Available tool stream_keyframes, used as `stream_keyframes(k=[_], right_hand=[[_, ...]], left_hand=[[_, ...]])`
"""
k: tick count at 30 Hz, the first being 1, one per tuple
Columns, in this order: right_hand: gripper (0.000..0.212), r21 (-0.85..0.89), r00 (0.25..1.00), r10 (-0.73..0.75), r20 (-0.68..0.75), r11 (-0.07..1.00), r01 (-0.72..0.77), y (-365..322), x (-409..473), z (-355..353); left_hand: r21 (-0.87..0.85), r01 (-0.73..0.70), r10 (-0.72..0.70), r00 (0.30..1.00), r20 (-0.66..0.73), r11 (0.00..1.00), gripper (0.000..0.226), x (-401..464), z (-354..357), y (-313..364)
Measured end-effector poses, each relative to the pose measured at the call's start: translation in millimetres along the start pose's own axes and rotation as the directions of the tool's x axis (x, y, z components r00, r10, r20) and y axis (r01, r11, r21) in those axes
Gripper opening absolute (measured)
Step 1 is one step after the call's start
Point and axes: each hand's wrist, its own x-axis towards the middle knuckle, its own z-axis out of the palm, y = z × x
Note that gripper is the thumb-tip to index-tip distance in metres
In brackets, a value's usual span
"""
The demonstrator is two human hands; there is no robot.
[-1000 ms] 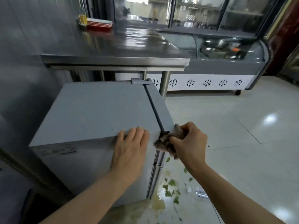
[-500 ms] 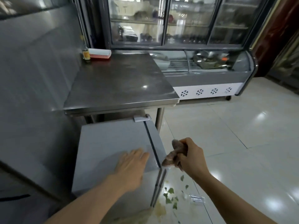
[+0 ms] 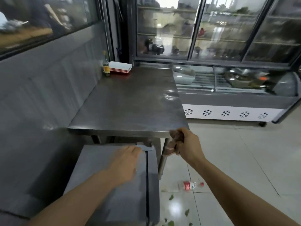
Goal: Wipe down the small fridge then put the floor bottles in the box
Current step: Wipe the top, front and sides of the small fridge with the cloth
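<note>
The small grey fridge [image 3: 101, 185] stands low at the bottom centre, under the edge of a steel table. My left hand [image 3: 124, 163] hovers flat over its top, fingers straight, blurred by motion. My right hand [image 3: 187, 144] is raised beside the table's front corner and grips a crumpled brown rag [image 3: 175, 142]. A clear plastic bottle [image 3: 190, 185] with a red label and red cap lies on its side on the floor tiles, right of the fridge. No box is in view.
The steel table [image 3: 130, 101] carries a stack of red-and-white trays [image 3: 120, 68] and a small glass bottle [image 3: 106, 66] at its far corner. A display freezer [image 3: 228, 98] and glass-door coolers stand behind. Green leaf scraps [image 3: 171, 197] litter the tiles near the fridge.
The view has risen and pulled back from the fridge. My right hand lifted the rag off the fridge's front edge up to table height. My left hand slid forward over the fridge top.
</note>
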Motion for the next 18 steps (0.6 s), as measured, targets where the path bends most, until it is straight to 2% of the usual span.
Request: stream_keyframes(k=[3,5,7,10,11,12,13,14,16,18], right_hand=[[0.024,0.082,0.999,0.016,0.036,0.996,-0.019,-1,51,-1],[0.028,0.322,0.995,0.076,0.069,0.942,-0.095,-8,80,2],[0.030,0.356,0.995,0.072,0.065,0.930,-0.090,-8,108,6],[0.029,0.204,0.998,-0.059,0.026,0.978,0.052,1,144,15],[0.026,0.021,0.989,-0.144,0.024,0.989,0.144,7,158,17],[0.028,-0.228,0.977,-0.203,0.062,0.950,0.212,13,169,20],[0.042,-0.451,0.969,-0.202,0.139,0.859,0.244,20,177,23],[0.059,-0.580,0.966,-0.142,0.218,0.777,0.245,27,183,25],[0.081,-0.640,0.954,0.024,0.300,0.746,0.183,38,181,30],[0.085,-0.635,0.938,0.066,0.339,0.752,0.177,45,166,34]], left_hand=[[-0.027,0.019,-0.020,0.999,-0.036,0.999,0.060,28,-5,3],[-0.031,0.044,-0.046,0.997,-0.066,0.999,0.059,45,-8,5],[-0.019,0.065,-0.067,0.994,-0.083,0.998,0.057,61,-10,8],[0.002,0.094,-0.093,0.990,-0.102,0.996,0.055,78,-8,7],[0.011,0.101,-0.099,0.990,-0.103,0.995,0.054,81,-6,5],[0.024,0.107,-0.104,0.990,-0.097,0.994,0.053,83,-4,4],[0.040,0.113,-0.110,0.990,-0.087,0.993,0.054,83,-1,2],[0.052,0.121,-0.118,0.991,-0.071,0.991,0.055,83,2,0],[0.064,0.138,-0.136,0.990,-0.034,0.988,0.057,80,7,-4],[0.068,0.154,-0.153,0.988,-0.017,0.986,0.056,74,11,-6]])
